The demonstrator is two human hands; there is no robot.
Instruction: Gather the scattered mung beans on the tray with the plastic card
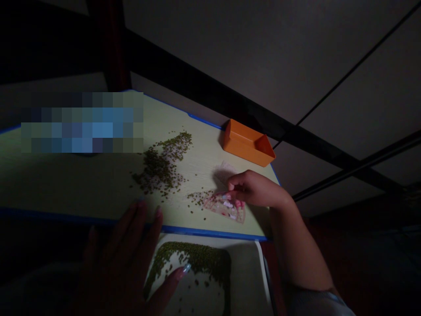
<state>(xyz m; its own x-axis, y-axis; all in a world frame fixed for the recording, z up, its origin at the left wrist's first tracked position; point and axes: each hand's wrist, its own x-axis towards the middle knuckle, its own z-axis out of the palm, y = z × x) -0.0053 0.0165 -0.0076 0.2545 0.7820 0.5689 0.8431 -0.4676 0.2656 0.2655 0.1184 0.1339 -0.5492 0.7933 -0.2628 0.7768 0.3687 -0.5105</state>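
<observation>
On the pale tabletop (pixel 108 188), a loose heap of small green beans (pixel 161 162) lies near the middle. A smaller scatter of beans (pixel 197 197) trails off to the right. My right hand (pixel 253 188) is closed, its fingertips pinched down at a clear, fan-shaped plastic piece with pink print (pixel 226 208). Below the table edge is a white tray (pixel 259 263) with more beans (pixel 204 256) banked along its far side. My left hand (pixel 125 245) is spread open, in shadow, its fingers at the table's front edge and its thumb over the tray.
An orange open box (pixel 248 147) stands at the table's far right edge. Blue trim (pixel 210 232) runs along the tabletop's border. At the far left, a pixelated patch hides part of the table. A light panelled surface (pixel 263 52) rises behind.
</observation>
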